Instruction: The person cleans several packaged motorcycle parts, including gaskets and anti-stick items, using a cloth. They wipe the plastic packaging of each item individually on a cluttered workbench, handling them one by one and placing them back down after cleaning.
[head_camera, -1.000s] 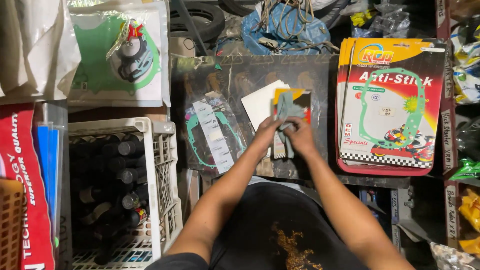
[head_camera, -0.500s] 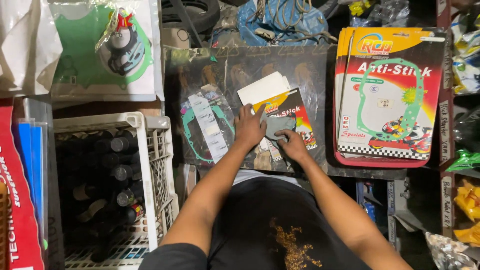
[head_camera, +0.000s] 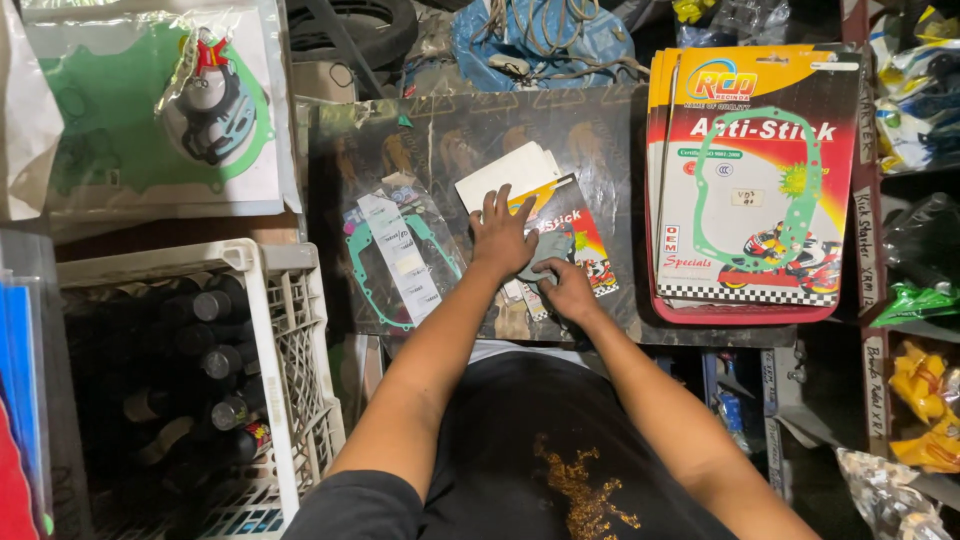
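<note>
Gasket pack, a flat card printed in yellow, red and black, lies near the middle of the dark desk, on top of a few white cards fanned out behind it. Left hand lies flat on the pack's left part, palm down, its fingers spread apart and pointing away from the person; they press rather than clasp. Right hand sits just below and right of it, at the pack's lower edge, its fingers curled together around a dark curved piece; whether they truly pinch it I cannot tell. The two hands are nearly touching.

Just left of the left hand lies a clear bag with a green gasket outline and a white label inside. To the right, a stack of larger red and yellow gasket cards rests on the desk's edge, well apart from the hands. Above the desk sit a blue bag with cords and a tyre. At upper left, a big clear packet holds green gaskets. At lower left, a white crate holds dark bottles. Shelves on the far right carry yellow and green packets.
</note>
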